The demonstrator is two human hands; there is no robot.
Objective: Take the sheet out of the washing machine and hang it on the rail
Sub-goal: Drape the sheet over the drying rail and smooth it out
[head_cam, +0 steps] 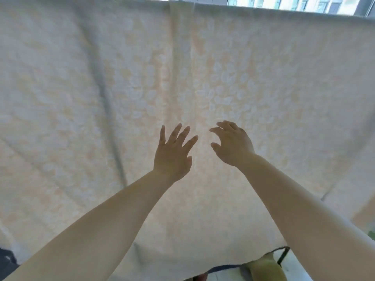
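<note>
A large cream sheet (101, 98) with a pale leaf pattern hangs spread wide, draped over a rail hidden under its top edge. It fills nearly the whole view, with creases running down its left half. My left hand (173, 153) is raised in front of the sheet's middle, fingers straight and spread, holding nothing. My right hand (233, 146) is beside it with fingers loosely bent toward the cloth, also holding nothing. Whether the fingertips touch the fabric cannot be told.
A window with buildings outside (294, 3) shows above the sheet at the top right. Below the sheet's hem at the bottom right are a dark metal frame leg (283, 255) and a yellow-green object (263, 266). A dark shape (7, 260) lies at the bottom left.
</note>
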